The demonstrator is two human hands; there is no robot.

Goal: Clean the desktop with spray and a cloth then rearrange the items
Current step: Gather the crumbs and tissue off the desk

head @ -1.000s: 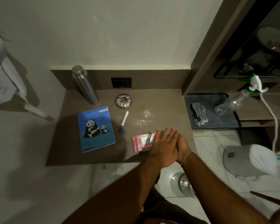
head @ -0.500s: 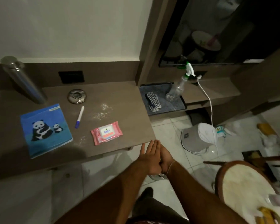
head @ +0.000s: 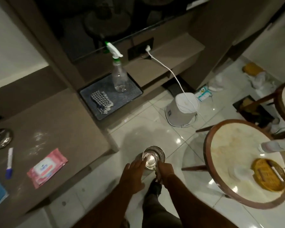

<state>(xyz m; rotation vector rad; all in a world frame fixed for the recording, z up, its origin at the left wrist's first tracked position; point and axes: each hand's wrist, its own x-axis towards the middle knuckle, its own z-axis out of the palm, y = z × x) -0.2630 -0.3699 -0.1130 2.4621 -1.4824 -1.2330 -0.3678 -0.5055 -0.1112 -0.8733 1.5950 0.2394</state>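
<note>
Not started: powder (head: 38, 139) on desktop (head: 59, 125); spray bottle (head: 119, 76), cloth (head: 101, 101) untouched at 12 o'clock; left hand (head: 135, 168) spread, right hand (head: 164, 170) unclear.

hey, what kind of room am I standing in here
Probably a lived-in bedroom or small home room: a built-in brown desk holding a wipes pack and pen, a glossy tiled floor, and a round stool.
</note>
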